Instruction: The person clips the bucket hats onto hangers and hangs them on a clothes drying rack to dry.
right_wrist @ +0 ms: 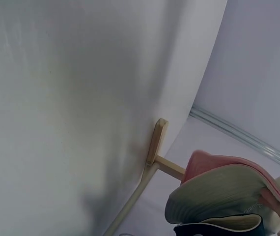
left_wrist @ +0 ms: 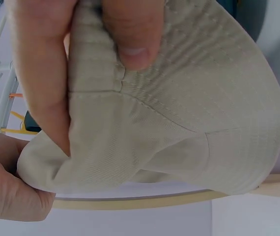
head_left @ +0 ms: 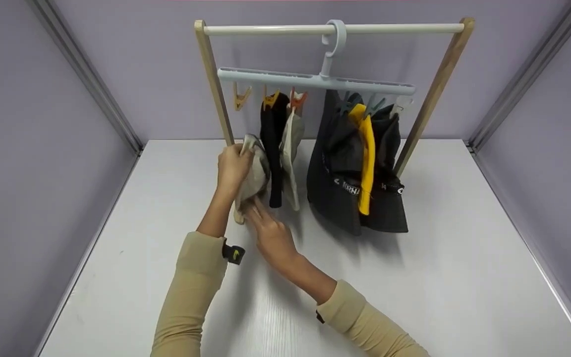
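Note:
Near the rack's left post, my left hand (head_left: 233,168) grips the upper part of a beige bucket hat (head_left: 256,177). My right hand (head_left: 274,240) reaches up from below, its fingertips partly hidden at the hat's lower edge. In the left wrist view, the right thumb (left_wrist: 136,37) lies on the hat's cloth (left_wrist: 179,73), one finger goes behind a fold, and the left hand (left_wrist: 12,182) holds the far end. A yellow clip (head_left: 240,99) hangs above with nothing in it. The right wrist view shows a hand at its edge; I cannot tell which.
A pale blue hanger (head_left: 275,77) hangs from the white rod (head_left: 275,29). Clipped to it are a black sock-like piece (head_left: 271,139), a pale cloth piece (head_left: 291,144), a dark brimmed hat (head_left: 340,163) and a yellow strip (head_left: 366,163). A wooden post (head_left: 436,94) stands right.

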`<move>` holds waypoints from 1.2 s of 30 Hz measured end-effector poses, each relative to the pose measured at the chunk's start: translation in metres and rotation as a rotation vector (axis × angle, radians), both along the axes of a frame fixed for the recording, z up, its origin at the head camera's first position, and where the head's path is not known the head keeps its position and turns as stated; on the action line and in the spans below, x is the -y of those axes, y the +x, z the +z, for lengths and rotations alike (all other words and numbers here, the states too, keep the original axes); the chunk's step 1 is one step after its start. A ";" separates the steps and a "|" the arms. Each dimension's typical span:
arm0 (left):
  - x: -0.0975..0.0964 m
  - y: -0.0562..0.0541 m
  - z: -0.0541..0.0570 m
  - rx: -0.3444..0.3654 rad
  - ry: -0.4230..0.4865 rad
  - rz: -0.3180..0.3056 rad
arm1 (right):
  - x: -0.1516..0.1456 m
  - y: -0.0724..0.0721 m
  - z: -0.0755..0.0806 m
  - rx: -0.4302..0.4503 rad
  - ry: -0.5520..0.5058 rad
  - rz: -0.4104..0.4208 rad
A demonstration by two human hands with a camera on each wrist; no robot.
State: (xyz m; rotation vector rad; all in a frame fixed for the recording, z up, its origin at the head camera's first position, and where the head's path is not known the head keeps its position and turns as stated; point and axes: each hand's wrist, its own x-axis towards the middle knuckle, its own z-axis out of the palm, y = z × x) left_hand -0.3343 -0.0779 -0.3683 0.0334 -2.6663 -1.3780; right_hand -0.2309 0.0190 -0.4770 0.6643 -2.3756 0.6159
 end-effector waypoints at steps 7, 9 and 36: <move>0.003 -0.002 0.000 -0.052 0.050 0.053 | -0.002 0.002 0.002 0.112 0.066 0.024; 0.004 -0.002 0.000 -0.069 0.067 0.065 | -0.004 0.002 0.004 0.160 0.064 0.031; 0.017 -0.010 0.015 -0.167 0.186 0.094 | -0.005 -0.009 0.024 0.459 -0.155 0.098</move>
